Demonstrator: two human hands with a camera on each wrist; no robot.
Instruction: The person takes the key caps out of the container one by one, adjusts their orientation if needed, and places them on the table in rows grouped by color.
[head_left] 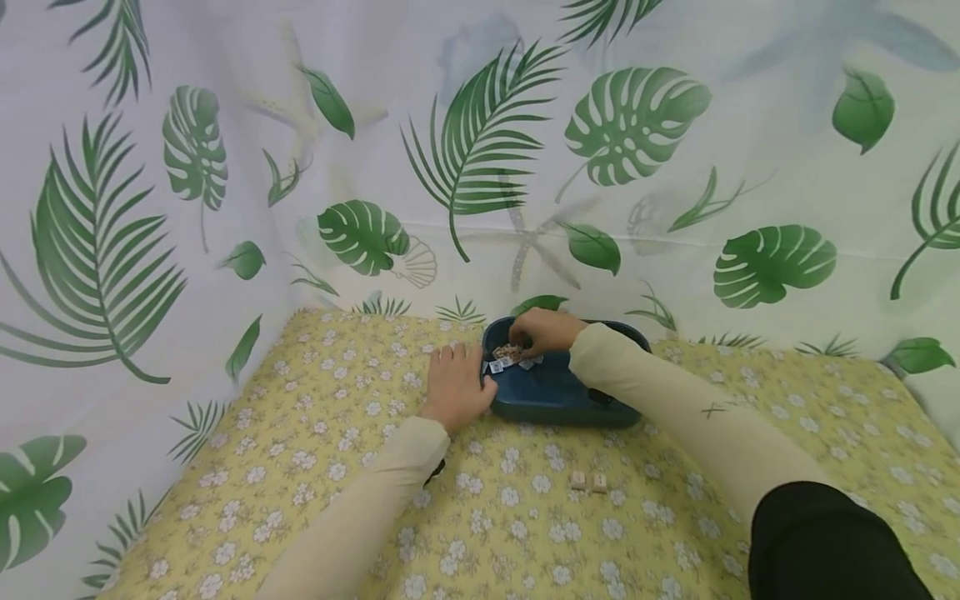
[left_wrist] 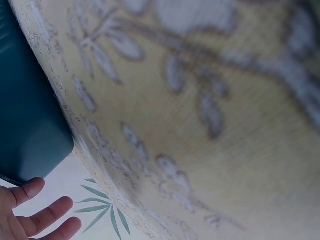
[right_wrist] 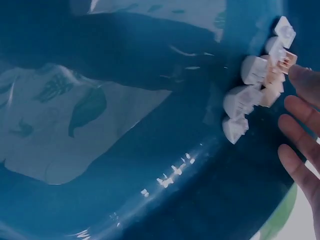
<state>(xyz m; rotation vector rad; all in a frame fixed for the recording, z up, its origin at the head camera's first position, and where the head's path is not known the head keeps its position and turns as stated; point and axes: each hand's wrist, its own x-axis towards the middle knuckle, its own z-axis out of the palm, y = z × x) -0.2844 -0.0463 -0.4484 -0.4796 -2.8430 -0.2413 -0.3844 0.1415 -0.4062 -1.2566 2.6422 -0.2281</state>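
The yellow, flower-printed desk (head_left: 337,500) carries everything. Set toward its far edge is a dark blue tub (head_left: 566,412), with a small heap gathered inside at its left end. The left hand (head_left: 456,385) lies against that end, fingers straight and slightly spread, gripping nothing. The right hand (head_left: 551,329) reaches down into the tub with bent fingers at the heap; whether it pinches a piece I cannot tell. White pieces (right_wrist: 244,100) make up much of the heap, and smaller tan blocks (right_wrist: 286,61) sit among them, one at a fingertip. Two loose blocks (head_left: 599,482) lie on the desk in front of the tub, side by side. Judging by these, sorting seems at an early stage: two are out, several tan ones remain inside.
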